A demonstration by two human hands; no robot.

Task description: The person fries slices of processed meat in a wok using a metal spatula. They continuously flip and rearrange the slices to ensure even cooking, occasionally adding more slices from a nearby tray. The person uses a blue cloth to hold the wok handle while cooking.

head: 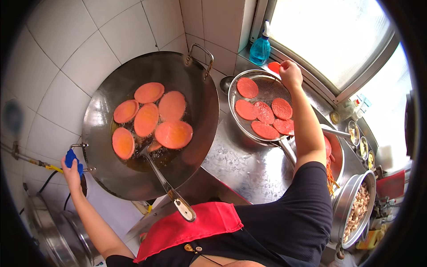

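My left hand [72,173] grips a blue cloth [74,162] at the left handle of a large wok [186,66]. Several round pink slices [146,119] lie in bubbling oil in the wok, together with the head of a metal ladle or turner, whose handle [168,192] rests over the near rim. At the upper right my right hand [291,74] pinches an orange-red piece [274,67] beside the rim of a mesh strainer [245,131]. Several pink slices [247,87] lie in the strainer, which sits over a metal pot.
A blue spray bottle [260,50] stands by the window. A patterned metal counter [247,170] lies right of the wok. Farther right are a bowl with orange shreds [330,177], a pot of chopped food [357,208] and small bowls [363,147]. A yellow hose [53,168] runs along the left wall.
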